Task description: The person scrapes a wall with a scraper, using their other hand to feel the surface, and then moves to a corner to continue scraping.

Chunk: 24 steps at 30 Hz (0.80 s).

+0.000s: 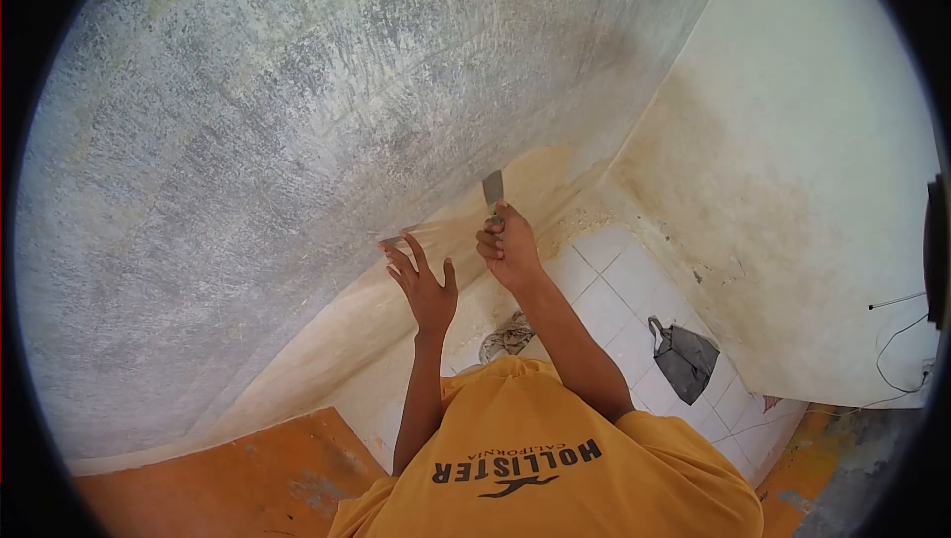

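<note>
My right hand (510, 249) is closed around the handle of a putty knife (493, 186), its flat metal blade pointing up against the wall. The blade lies by a bare beige patch (545, 169) at the lower border of the grey, scratched wall surface (297, 122). To the left, my left hand (424, 292) is open, fingers spread and fingertips at the wall near that same border. Whether those fingertips press on the wall or hover just off it is hard to tell.
A pale, brown-stained wall (783, 171) meets the grey one at a corner on the right. Below are white floor tiles (614, 285) with a dark grey bag (686, 362) on them. An orange painted surface (228, 479) is at lower left; a thin cable (882, 365) hangs at right.
</note>
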Tool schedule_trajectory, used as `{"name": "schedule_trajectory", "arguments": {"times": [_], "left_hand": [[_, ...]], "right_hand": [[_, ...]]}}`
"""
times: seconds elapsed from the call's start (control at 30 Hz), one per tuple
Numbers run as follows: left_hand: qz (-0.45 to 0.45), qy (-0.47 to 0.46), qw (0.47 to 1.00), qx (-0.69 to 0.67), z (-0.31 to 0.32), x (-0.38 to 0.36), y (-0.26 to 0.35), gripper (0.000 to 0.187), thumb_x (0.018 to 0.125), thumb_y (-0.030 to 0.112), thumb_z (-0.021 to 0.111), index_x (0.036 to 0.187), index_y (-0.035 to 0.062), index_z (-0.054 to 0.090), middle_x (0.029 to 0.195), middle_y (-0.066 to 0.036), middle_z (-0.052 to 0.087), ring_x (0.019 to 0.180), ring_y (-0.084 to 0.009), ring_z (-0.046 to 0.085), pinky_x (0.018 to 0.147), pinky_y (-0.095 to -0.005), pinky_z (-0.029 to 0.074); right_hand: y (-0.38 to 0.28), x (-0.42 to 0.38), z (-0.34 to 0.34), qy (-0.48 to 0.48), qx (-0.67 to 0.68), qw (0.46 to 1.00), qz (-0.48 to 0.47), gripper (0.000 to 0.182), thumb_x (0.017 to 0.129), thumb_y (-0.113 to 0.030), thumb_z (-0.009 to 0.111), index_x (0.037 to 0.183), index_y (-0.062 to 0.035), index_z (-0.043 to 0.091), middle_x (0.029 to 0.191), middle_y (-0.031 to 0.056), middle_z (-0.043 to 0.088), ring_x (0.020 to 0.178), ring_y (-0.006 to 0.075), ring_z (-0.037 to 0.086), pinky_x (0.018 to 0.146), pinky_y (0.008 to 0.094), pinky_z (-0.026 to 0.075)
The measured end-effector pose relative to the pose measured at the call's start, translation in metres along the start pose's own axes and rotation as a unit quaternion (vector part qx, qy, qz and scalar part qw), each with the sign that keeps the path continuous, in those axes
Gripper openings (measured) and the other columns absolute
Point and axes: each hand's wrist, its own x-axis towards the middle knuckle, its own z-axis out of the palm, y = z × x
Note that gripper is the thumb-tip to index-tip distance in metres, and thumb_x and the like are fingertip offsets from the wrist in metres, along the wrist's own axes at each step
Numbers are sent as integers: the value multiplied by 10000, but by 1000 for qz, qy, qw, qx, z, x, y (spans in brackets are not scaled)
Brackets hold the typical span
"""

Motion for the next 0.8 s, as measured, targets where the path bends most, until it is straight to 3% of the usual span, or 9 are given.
{"name": "schedule_trajectory", "arguments": {"times": [0.27, 0.37, 0.43, 0.57, 0.67, 0.8], "left_hand": [[4, -5, 1000, 6, 1, 4, -3, 875, 947, 300, 625, 1603, 94, 83, 1607, -342, -47, 1487, -519, 80, 1162, -657, 120], [3, -14, 1000, 21, 1, -1, -7, 873, 951, 313, 620, 1602, 90, 83, 1605, -348, -29, 1491, -512, 73, 1162, -658, 110], [2, -13, 1000, 24, 0, 1, -5, 872, 953, 322, 617, 1601, 84, 85, 1603, -351, -20, 1492, -509, 68, 1161, -661, 105], [0, -30, 999, 20, -1, 4, -7, 872, 956, 345, 611, 1598, 72, 89, 1601, -355, -10, 1492, -511, 67, 1158, -667, 102], [-3, -28, 999, 22, 2, -1, -6, 872, 958, 359, 607, 1597, 65, 90, 1599, -358, -4, 1489, -515, 72, 1156, -671, 105], [-3, -42, 999, 17, 2, 4, -12, 878, 958, 369, 604, 1594, 55, 86, 1596, -363, -12, 1488, -521, 61, 1151, -676, 114]], "right_hand": [[2, -10, 1, -28, -26, 999, 6, 100, 1037, -189, 444, 960, -128, 432, 700, -3, 372, 490, 75, 281, 391, 235, 221], [4, 20, -8, 34, -11, 999, -28, 98, 1033, -185, 441, 955, -128, 427, 701, -2, 370, 489, 75, 277, 392, 234, 224], [-2, 24, -16, 34, -2, 999, -2, 101, 1029, -182, 445, 947, -127, 423, 700, -1, 371, 486, 76, 280, 390, 234, 226], [-1, -3, 0, -34, -4, 999, 19, 108, 1024, -180, 453, 937, -125, 419, 697, 0, 374, 477, 81, 280, 387, 234, 224], [-2, 45, -33, 33, 61, 997, 43, 116, 1023, -183, 463, 932, -127, 417, 694, -1, 382, 471, 81, 279, 384, 236, 224], [-7, -3, -2, -13, -10, 999, 35, 180, 1048, -207, 455, 896, -137, 388, 661, -32, 383, 469, 56, 288, 370, 201, 216]]}}
